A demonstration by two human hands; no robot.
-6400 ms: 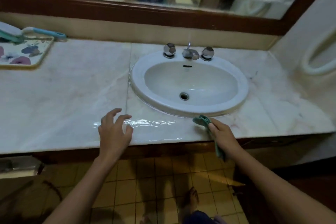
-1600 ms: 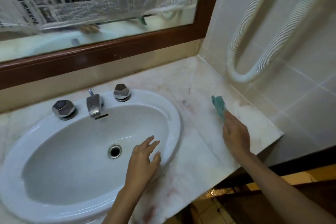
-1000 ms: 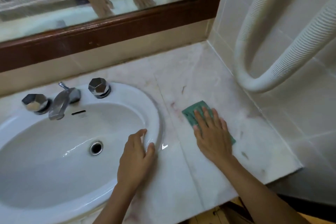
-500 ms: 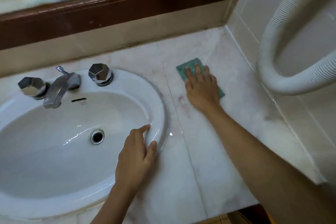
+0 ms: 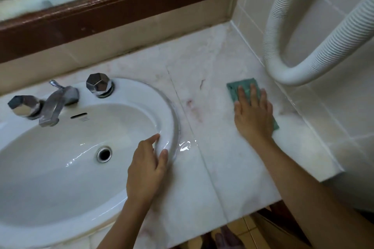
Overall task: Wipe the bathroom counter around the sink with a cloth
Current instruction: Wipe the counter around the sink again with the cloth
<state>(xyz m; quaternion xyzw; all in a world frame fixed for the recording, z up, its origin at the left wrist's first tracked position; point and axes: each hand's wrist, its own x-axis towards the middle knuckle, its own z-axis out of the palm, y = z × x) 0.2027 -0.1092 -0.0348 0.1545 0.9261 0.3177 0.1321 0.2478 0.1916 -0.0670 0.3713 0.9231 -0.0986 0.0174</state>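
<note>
— What is lying in front of the person?

— A pale veined marble counter (image 5: 212, 168) is running under a brown wooden mirror frame (image 5: 121, 12) to a white tiled wall (image 5: 334, 107) on the right. A white oval ceramic sink (image 5: 60, 168) is sitting in it, and the picture's left edge is cutting the basin off.

— And the fittings?

— A chrome tap (image 5: 54, 105) is standing between two faceted chrome knobs (image 5: 99, 85); the reflection above them is too blurred to read.

— What are the hands doing?

— The left hand (image 5: 145, 170) is resting on the sink's right rim, fingers together and curled over it, thumb on the rim's outer slope, gripping nothing. The right hand (image 5: 253, 115) is pressing flat, fingers slightly spread, on a green rectangular cloth (image 5: 238, 89), covering most of it.

— Where is the cloth?

— On the counter right of the sink, near the tiled wall, below a white ribbed hose (image 5: 283, 26) that is looping down.

— Any room left?

— Bare marble is stretching from the sink's rim to the cloth and back to the corner. The front edge is dropping off beside the right forearm.
</note>
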